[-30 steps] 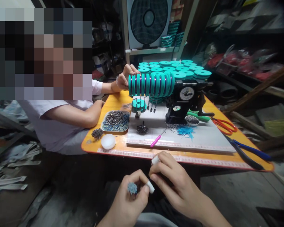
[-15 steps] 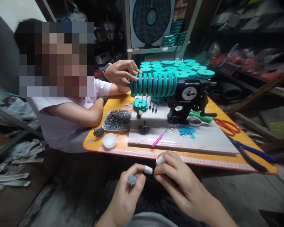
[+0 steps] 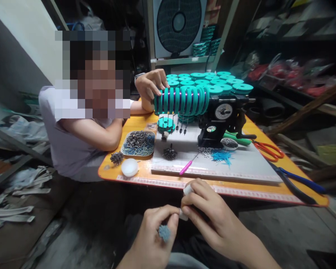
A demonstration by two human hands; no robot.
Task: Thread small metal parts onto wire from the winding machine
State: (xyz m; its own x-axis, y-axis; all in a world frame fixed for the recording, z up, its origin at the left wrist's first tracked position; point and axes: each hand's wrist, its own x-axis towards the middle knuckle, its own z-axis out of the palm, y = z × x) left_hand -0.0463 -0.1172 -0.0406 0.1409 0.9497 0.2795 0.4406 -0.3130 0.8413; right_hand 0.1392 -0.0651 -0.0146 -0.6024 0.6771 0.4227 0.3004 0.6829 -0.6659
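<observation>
Below the table's front edge, my left hand [image 3: 156, 233] is closed round a bundle of small blue-grey pieces [image 3: 164, 233], whose tips show between thumb and palm. My right hand [image 3: 212, 218] is just beside it, its fingers pinched together. White wraps cover a fingertip of each hand, and the fingertips meet. Whatever is between them is too small to make out. In front of my hands, a pink-handled tool [image 3: 186, 167] lies on the white board [image 3: 240, 170]. A tray of small metal and blue parts [image 3: 138, 143] is at the left.
A black winding machine [image 3: 222, 116] carries teal spools [image 3: 184, 100], with more spools [image 3: 212, 80] behind. Another person's hand [image 3: 151, 85] touches the spool row. Blue-handled pliers [image 3: 301, 183], orange-handled scissors [image 3: 268, 150] and a white cup [image 3: 129, 167] lie on the yellow table [image 3: 108, 170].
My left hand has moved right and slightly down, bringing its fingertips to my right hand's. The other person's head and hand have shifted right.
</observation>
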